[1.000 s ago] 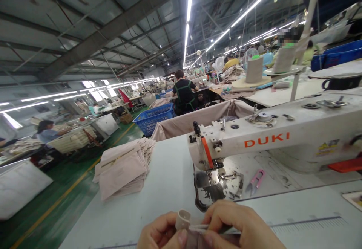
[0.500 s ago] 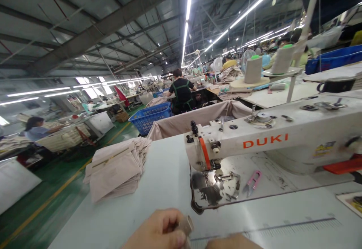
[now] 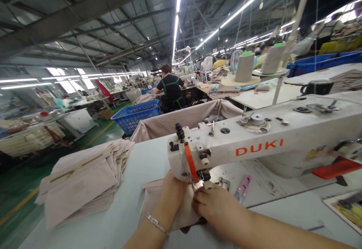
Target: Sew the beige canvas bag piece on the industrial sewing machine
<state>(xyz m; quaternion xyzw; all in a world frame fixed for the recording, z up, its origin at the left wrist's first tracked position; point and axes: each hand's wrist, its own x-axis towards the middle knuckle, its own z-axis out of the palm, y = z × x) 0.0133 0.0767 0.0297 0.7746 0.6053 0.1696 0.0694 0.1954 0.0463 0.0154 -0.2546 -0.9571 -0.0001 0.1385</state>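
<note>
A beige fabric piece (image 3: 152, 200) lies on the sewing machine's bed, partly under my forearms. My left hand (image 3: 175, 187), with a bracelet above the wrist, rests on the fabric left of the needle; its fingers are hidden behind the machine head. My right hand (image 3: 212, 203) is closed, with bent fingers at the fabric's edge close to the presser foot. The white sewing machine (image 3: 254, 136), marked DUKI, stands over both hands. Pink thread snips (image 3: 243, 188) lie on the bed just right of my right hand.
A stack of beige fabric pieces (image 3: 82, 181), the top one with a zipper, sits on the left of the table (image 3: 141, 162). Behind the machine are a cloth-lined bin (image 3: 175, 117), a blue basket (image 3: 138, 115) and thread cones (image 3: 244, 68). A person (image 3: 171, 87) sits ahead.
Both hands have moved forward from the table's front edge to the needle area. The fabric piece now lies under them at the machine. The view has shifted a little to the right.
</note>
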